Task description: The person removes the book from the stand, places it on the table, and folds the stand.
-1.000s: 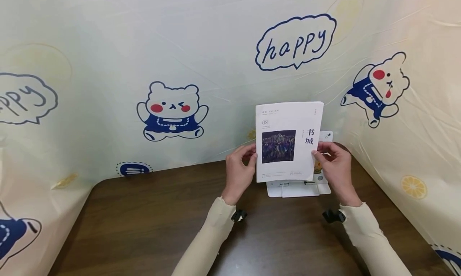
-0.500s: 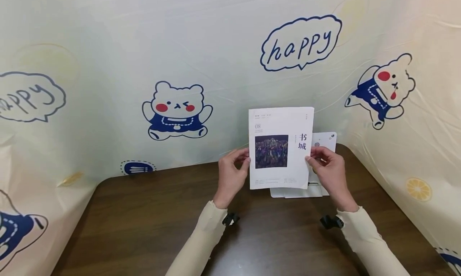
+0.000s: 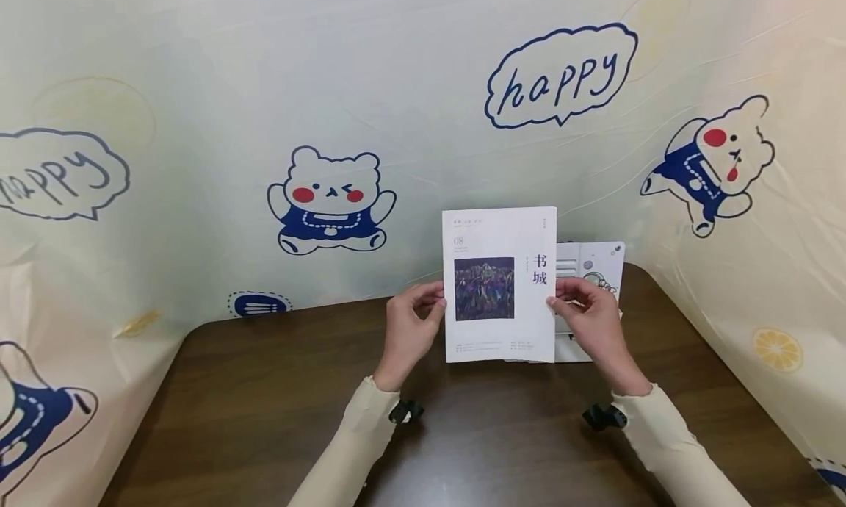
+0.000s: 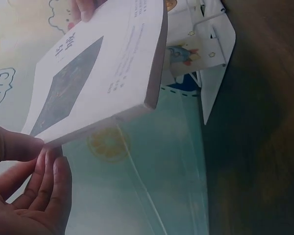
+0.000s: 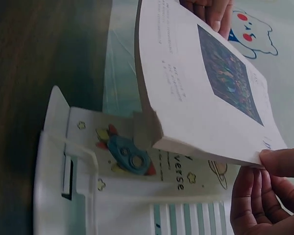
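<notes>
Both hands hold up a white paperback book with a dark square picture on its cover, which faces the head camera. My left hand pinches its left edge, thumb in front and fingers behind. At the right edge my right hand pinches it the same way. Behind the book stands a white bookstand, partly hidden by it. In the right wrist view the bookstand shows slots, a printed blue rocket and a lip at its base. The book's lower edge is apart from the stand there.
The brown wooden table has rounded back corners. A pale curtain printed with bears, oranges and "happy" bubbles closes off the back and both sides. A small dark device sits at each wrist.
Both hands have brought the book left and down in the head view, away from the bookstand. More of the stand's right part now shows. The head view has shifted slightly.
</notes>
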A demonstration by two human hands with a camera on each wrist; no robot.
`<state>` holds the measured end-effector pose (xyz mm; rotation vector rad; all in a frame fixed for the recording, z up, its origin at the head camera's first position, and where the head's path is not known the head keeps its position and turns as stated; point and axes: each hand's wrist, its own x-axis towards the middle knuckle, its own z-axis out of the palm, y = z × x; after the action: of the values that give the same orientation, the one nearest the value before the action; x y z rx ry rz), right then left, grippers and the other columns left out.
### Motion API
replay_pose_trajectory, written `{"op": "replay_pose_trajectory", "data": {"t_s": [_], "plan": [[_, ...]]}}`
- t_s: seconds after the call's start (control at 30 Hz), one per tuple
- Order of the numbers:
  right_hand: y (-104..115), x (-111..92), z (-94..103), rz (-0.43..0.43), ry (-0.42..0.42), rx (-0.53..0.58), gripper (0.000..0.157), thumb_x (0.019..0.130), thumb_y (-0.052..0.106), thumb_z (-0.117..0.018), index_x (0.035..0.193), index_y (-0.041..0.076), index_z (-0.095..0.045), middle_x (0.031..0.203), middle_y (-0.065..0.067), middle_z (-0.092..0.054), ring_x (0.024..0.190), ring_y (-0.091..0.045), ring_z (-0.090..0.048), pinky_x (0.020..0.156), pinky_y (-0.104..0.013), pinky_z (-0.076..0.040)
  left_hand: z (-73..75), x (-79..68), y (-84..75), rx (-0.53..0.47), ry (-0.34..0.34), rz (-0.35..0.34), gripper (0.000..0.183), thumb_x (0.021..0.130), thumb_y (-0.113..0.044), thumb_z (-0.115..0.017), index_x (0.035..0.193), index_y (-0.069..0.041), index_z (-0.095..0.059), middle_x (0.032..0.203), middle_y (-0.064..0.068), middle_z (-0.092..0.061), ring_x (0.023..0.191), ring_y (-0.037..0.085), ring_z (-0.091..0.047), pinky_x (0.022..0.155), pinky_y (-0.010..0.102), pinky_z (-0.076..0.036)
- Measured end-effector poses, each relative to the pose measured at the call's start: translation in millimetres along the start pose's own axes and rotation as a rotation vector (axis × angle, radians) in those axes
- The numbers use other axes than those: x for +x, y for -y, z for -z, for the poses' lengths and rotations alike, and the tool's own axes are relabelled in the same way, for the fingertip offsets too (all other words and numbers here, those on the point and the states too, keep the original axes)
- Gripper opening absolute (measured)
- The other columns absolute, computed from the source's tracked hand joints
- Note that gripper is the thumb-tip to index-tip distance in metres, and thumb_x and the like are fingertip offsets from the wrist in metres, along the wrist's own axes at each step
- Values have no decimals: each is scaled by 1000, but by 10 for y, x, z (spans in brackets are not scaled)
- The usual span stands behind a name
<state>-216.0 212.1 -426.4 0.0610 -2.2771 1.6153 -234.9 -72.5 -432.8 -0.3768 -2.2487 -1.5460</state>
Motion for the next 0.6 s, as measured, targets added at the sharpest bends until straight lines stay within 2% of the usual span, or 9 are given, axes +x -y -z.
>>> {"op": "replay_pose_trajectory", "data": {"t_s": [0.37,0.6], "plan": [[4,-73,-143,-23,79,-1,25,92,-1,-75,116,-8,-71,109,-27,-70,85,-4,-62,75,-10,-57,235,-105,24,8,31,81,26,92,-1,-76,117,-4,-78,103,12,-79,87,21,-75,82,35,-65],[22,-114,-203,-37,103,-8,24,92,-3,-74,115,-8,-71,106,-26,-70,85,-5,-62,74,-11,-57,287,-169,72,-44,27,143,22,90,0,-76,112,-4,-79,103,15,-79,84,22,-74,81,34,-65]]}}
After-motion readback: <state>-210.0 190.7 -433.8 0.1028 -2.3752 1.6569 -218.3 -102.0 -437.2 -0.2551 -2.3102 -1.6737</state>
